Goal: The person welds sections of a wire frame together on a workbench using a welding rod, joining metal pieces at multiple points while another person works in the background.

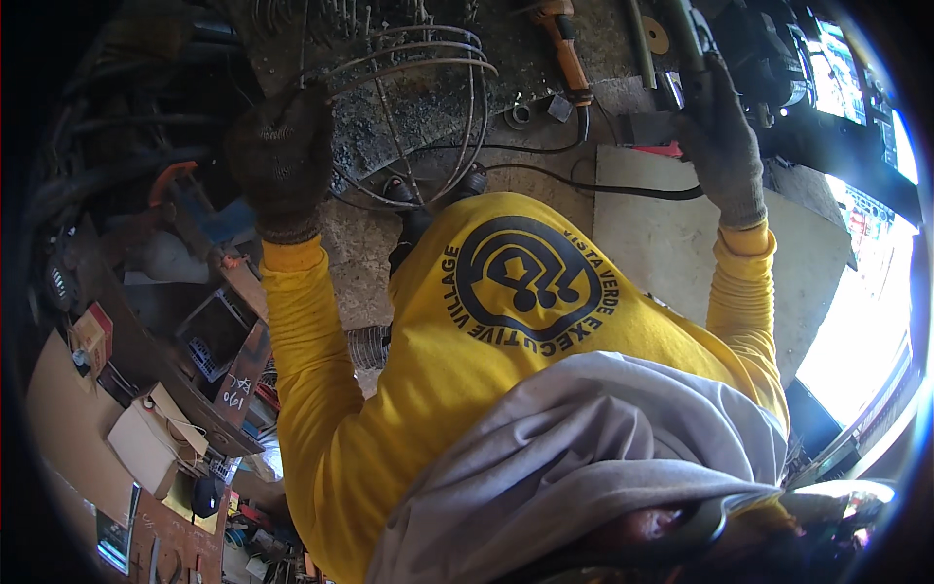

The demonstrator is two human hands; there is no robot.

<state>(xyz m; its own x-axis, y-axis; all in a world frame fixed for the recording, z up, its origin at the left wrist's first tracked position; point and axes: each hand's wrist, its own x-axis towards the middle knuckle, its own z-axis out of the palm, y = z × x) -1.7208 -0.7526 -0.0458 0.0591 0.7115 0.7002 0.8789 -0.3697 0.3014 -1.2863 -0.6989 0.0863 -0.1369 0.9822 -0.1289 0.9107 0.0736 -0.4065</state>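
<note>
A frame of thin metal rods (pixel 471 107), bent into rings with straight rods joining them, stands before me over the dark worktop (pixel 525 83). My left hand (pixel 280 156), in a dark knit glove, is closed at the left side of its rings. My right hand (pixel 720 136), in a greyish glove, is raised at the far right. Its fingers close round a long dark grey-green tool (pixel 689 37) whose kind I cannot make out. Between the hands, an orange corded power tool (pixel 564 49) lies on the worktop.
A black cable (pixel 603 185) runs across to beneath my right wrist, over a pale flat sheet (pixel 671 248). A metal ring (pixel 519 115) and a tan disc (pixel 655 34) lie at the back. Cartons (pixel 156 433) and loose tools crowd the left. A drab cloth (pixel 584 438) drapes near me.
</note>
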